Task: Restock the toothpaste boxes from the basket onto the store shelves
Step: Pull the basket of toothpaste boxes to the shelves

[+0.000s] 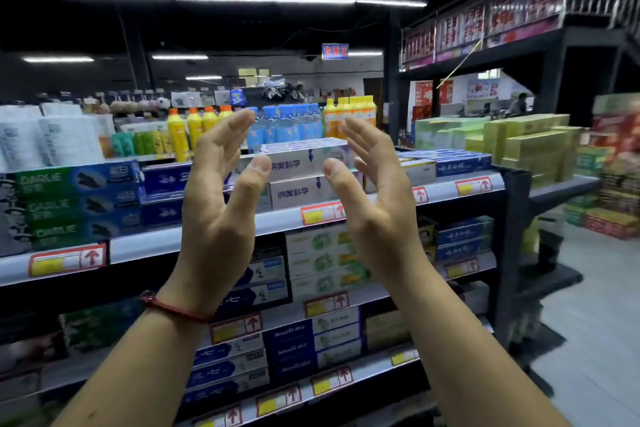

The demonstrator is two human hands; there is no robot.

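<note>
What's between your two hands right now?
In the head view, a stack of white toothpaste boxes on the top shelf shows in the gap between the open left hand and open right hand; neither hand holds anything.

Both hands spread — flanking stacked toothpaste boxes.

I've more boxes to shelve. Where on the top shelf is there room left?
Room shows atop the low boxes between the white stack and the blue boxes at the right end. Left of the stack it is crowded: the DARLIE boxes are piled high.
</note>
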